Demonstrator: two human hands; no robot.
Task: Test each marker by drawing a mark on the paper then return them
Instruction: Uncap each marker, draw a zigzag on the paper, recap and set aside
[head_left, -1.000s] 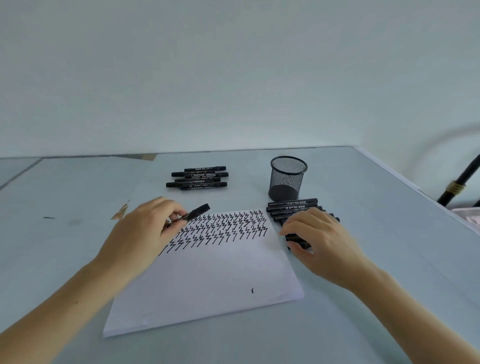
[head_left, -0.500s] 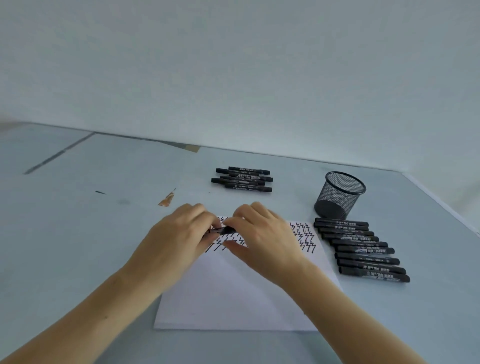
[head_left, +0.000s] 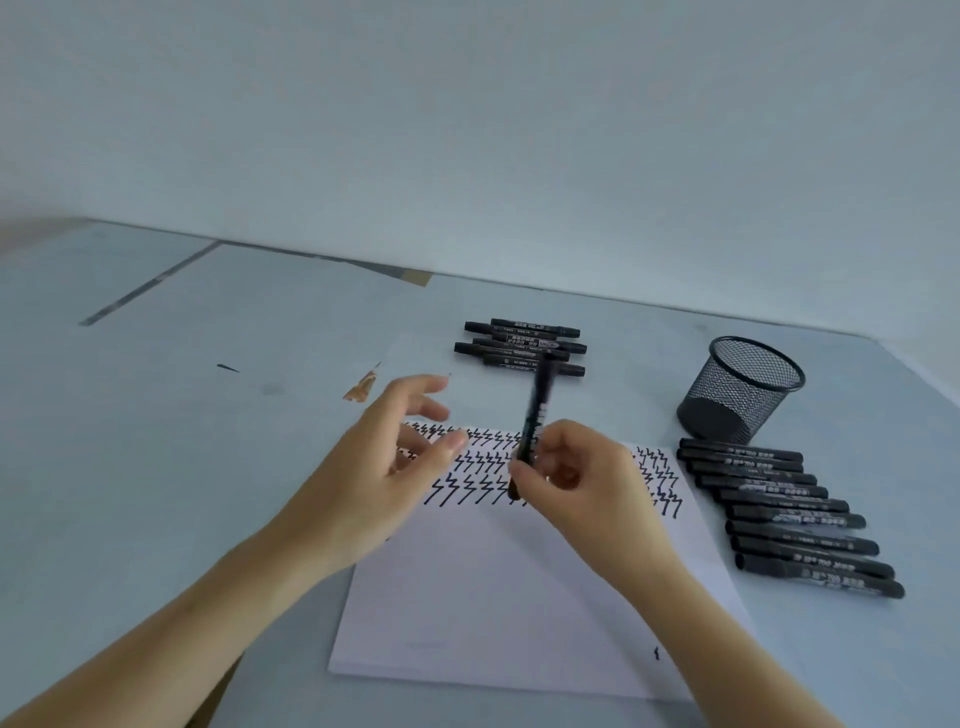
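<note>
My right hand (head_left: 582, 478) pinches a black marker (head_left: 535, 415) near its lower end and holds it almost upright over the white paper (head_left: 519, 587). Rows of black zigzag marks (head_left: 483, 467) cover the paper's far part. My left hand (head_left: 384, 467) hovers just left of the marker with fingers spread and relaxed, holding nothing. A row of several black markers (head_left: 789, 514) lies on the table right of the paper. A smaller group of black markers (head_left: 524, 348) lies beyond the paper.
A black mesh pen cup (head_left: 740, 389) stands at the right, behind the long row of markers. The pale table (head_left: 182, 441) has a brown chipped patch (head_left: 361, 388) left of my left hand. A wall rises close behind.
Both hands were together on the marker half a second ago. My left hand has let go and drawn left, and my right hand has swung the marker upright.
</note>
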